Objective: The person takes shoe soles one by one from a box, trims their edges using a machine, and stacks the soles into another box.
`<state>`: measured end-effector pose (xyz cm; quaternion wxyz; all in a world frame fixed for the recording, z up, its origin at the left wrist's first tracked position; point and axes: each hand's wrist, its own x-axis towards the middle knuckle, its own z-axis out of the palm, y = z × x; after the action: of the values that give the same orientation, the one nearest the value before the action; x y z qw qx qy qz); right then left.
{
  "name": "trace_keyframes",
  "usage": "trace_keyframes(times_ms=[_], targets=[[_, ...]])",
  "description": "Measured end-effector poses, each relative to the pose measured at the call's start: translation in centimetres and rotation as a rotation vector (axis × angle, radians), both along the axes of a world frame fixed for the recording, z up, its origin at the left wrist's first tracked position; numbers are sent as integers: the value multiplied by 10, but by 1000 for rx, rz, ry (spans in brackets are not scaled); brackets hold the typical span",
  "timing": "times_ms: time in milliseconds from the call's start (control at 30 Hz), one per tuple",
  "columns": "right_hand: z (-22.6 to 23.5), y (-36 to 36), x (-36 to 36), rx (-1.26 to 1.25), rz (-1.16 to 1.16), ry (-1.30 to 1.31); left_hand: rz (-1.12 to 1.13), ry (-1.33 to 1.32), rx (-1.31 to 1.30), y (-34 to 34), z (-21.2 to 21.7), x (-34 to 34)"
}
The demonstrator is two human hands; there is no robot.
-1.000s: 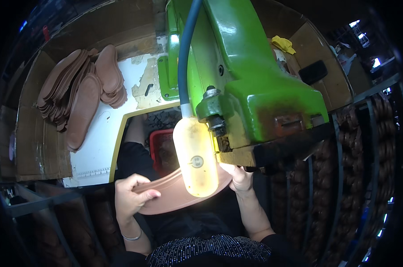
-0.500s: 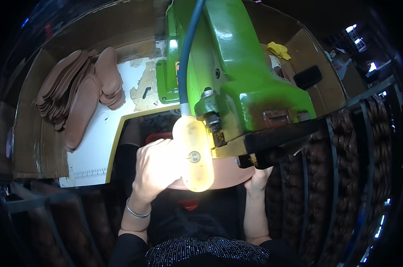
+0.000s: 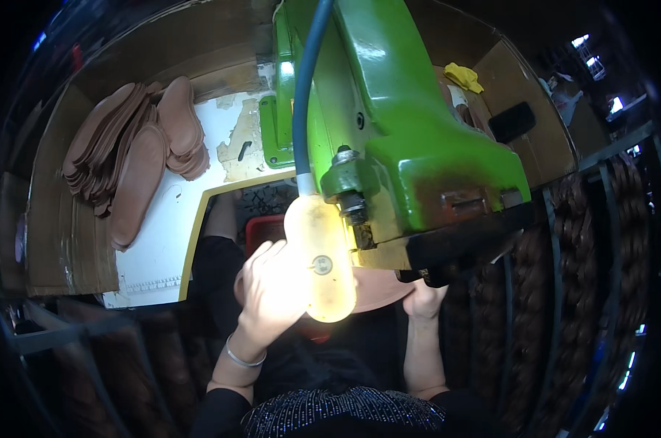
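A brown shoe insole lies crosswise under the head of a green machine. At its right end my right hand grips the edge, fingers partly hidden under the machine's dark lower part. My left hand, with a bangle on the wrist, holds the insole's left part; strong glare washes out its fingers. A glowing oval lamp on a blue-grey hose hangs between my hands and covers the insole's middle.
On the white tabletop at left lie several stacked brown insoles, within cardboard walls. A yellow cloth and a black flat object are at right. Racks of brown pieces flank me. Below is a red container.
My left hand has shifted a little right and lower, its fingers looking more stretched. A tip of the insole now shows left of it. The view has shifted slightly.
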<state>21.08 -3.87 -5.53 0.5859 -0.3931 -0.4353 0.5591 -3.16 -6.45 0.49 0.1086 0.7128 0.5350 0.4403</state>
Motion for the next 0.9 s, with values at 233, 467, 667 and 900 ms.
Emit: trace_keyframes(times_ms=[233,467,667,900], targets=[[9,-1,-16,-67,-88,220,-91,-438,-73,8,-17,-8],[19,3,-56,69,175,331,146,-59,-245,-36,-25,-18],[10,13,-52,175,305,277,255,-388,-616,-74,-34,7],[7,-1,-49,-30,261,-144,-37,-758,-370,-13,-57,45]])
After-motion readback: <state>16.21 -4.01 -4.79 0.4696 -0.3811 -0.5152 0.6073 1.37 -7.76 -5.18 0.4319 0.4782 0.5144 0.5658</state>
